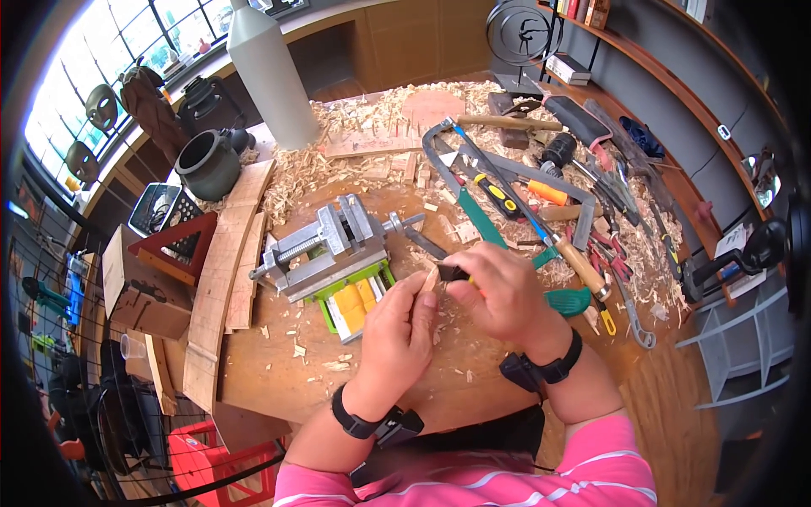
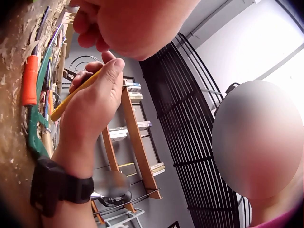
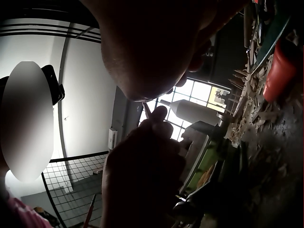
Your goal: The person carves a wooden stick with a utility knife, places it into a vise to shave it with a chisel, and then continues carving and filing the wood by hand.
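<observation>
My left hand (image 1: 395,329) pinches a small, slim piece of wood (image 1: 432,278) between thumb and fingers, its tip pointing up. Close by on the right, my right hand (image 1: 504,291) grips a yellow-handled knife (image 2: 80,96); its dark blade end (image 1: 453,273) meets the wood in the head view. Seen from the right wrist, the left hand (image 3: 142,171) is in shadow, with the wood's pale tip (image 3: 147,110) rising beside the right hand. Both hands are over the near part of the wooden table (image 1: 279,372).
A metal vise (image 1: 329,245) stands left of the hands, beside a yellow-and-green item (image 1: 353,306). To the right lie a hacksaw (image 1: 507,190), a green-handled saw (image 1: 483,221) and several other tools among wood shavings (image 1: 291,182). Long boards (image 1: 224,287) line the left edge.
</observation>
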The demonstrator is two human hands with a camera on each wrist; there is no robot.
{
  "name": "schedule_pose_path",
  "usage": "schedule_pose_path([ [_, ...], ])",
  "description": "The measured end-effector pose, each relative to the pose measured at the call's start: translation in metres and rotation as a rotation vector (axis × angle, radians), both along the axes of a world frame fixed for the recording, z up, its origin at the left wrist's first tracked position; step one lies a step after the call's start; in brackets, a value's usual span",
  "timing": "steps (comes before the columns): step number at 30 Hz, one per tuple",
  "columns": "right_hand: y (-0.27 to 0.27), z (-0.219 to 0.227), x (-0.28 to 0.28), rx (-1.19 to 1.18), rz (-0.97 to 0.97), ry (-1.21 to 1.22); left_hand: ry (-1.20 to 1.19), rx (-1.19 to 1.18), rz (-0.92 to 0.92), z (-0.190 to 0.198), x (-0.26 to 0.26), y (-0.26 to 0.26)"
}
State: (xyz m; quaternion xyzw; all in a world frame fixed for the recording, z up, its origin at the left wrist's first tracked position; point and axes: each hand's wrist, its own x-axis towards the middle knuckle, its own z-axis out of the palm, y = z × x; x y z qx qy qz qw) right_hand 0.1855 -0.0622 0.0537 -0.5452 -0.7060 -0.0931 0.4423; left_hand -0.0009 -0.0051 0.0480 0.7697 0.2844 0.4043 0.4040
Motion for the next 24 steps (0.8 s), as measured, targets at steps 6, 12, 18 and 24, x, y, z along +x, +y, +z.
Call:
schedule_pose_path([
  [6, 0.000, -0.001, -0.008, 0.012, -0.019, -0.109, -0.004, -0.091, -0.101, 0.000, -0.006, 0.003],
  [12, -0.005, 0.003, -0.012, 0.025, -0.049, -0.183, 0.004, 0.038, -0.061, 0.003, -0.008, 0.001],
  [18, -0.009, 0.006, -0.018, 0.060, -0.059, -0.197, 0.094, 0.111, -0.015, 0.012, -0.012, -0.003],
  [24, -0.006, 0.009, 0.024, 0.017, -0.328, 0.052, 0.140, 0.135, -0.025, 0.009, -0.020, -0.017],
])
